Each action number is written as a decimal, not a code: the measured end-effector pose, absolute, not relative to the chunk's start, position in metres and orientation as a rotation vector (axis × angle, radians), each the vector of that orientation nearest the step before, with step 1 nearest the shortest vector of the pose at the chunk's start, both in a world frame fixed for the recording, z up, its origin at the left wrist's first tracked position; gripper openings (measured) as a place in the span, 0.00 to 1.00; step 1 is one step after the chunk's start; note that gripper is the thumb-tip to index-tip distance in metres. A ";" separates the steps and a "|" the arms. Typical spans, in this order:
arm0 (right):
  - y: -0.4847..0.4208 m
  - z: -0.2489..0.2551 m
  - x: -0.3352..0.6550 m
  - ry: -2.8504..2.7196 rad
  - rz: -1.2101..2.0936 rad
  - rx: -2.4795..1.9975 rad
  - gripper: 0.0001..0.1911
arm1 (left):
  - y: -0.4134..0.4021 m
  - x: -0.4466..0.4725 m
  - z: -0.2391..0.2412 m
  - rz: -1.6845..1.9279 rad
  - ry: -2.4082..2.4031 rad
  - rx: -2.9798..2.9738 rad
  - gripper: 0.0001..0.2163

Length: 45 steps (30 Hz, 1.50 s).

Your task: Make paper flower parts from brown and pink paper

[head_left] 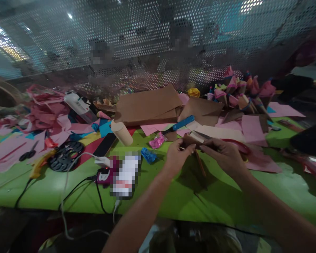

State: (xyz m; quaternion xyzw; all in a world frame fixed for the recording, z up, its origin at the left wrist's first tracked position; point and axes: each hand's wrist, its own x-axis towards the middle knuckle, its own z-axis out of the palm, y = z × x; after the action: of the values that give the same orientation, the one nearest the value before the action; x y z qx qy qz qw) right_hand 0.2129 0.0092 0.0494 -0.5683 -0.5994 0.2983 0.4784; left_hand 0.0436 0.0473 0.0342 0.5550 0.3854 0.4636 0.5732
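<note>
Between my two hands I hold a small piece of brown paper (190, 140) just above the green tabletop. My left hand (177, 156) pinches its left side, thumb on top. On its right side the fingers of my right hand (223, 154) are closed. A pencil-like stick (200, 163) shows below the paper, between the hands. Just beyond them lies a blue-handled cutter (183, 123). Crumpled pink paper (157, 140) and crumpled blue paper (149, 155) rest left of my left hand. Red-handled scissors (238, 146) lie partly hidden behind my right hand.
A cardboard box (147, 105) stands at the back against a perforated metal screen (147, 45). Paper cones (242, 91) cluster at back right. On the left are a yellow glue gun (40, 164), a cardboard tube (122, 133), a power strip (105, 175) with cables and a lit phone (126, 175).
</note>
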 end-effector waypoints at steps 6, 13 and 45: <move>0.011 0.046 0.214 -1.456 0.755 -1.373 0.14 | 0.048 0.042 0.034 1.077 0.892 1.314 0.10; 0.011 0.043 0.216 -1.418 0.733 -1.384 0.15 | 0.048 0.040 0.042 1.145 0.970 1.285 0.09; 0.018 0.037 0.217 -1.233 0.918 -1.355 0.24 | 0.045 0.035 0.051 1.310 1.106 1.593 0.03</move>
State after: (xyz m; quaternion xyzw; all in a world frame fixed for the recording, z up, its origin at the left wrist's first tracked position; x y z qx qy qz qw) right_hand 0.2173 0.0177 0.0367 -0.5652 -0.5140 0.3828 0.5194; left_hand 0.0348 0.0452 0.0514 0.6267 0.4353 0.5154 0.3899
